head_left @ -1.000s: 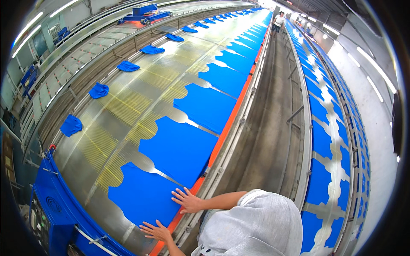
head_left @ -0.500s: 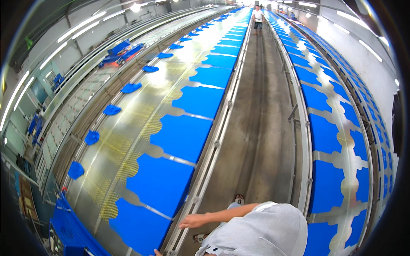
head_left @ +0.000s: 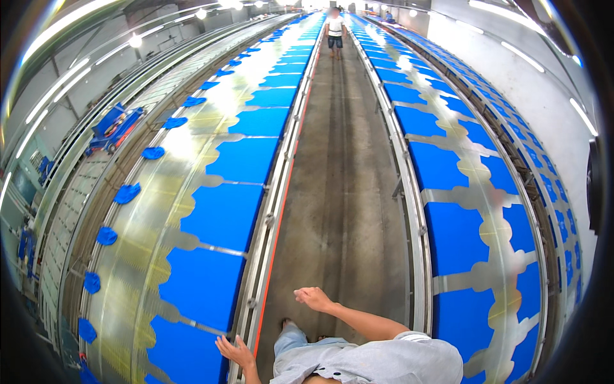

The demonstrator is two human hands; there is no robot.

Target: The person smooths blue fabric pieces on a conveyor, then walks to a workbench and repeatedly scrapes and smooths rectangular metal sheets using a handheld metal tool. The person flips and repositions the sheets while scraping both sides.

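Observation:
My left hand [head_left: 235, 351] is open, fingers spread, beside the rail of the long left table [head_left: 128, 301]. Nothing is in it. Nearest to it lies a flat blue fabric piece [head_left: 185, 345] with a scalloped edge, one of several in a row. My right hand [head_left: 312, 297] is held out over the aisle in front of my body. Its fingers look curled in, and I see nothing in them. Small crumpled blue cloths [head_left: 107, 236] are spaced along the left table's far edge.
A concrete aisle [head_left: 332, 192] runs ahead between two long tables. Metal rails [head_left: 259, 269] border it. The right table [head_left: 460, 197] also bears blue pieces. Farther up the aisle stands a person [head_left: 334, 32]. A blue and red machine [head_left: 115, 131] sits at the left.
I have moved along the aisle and the view has turned left. My left hand has come fully into view. My right hand has swung from the left rail to over the aisle.

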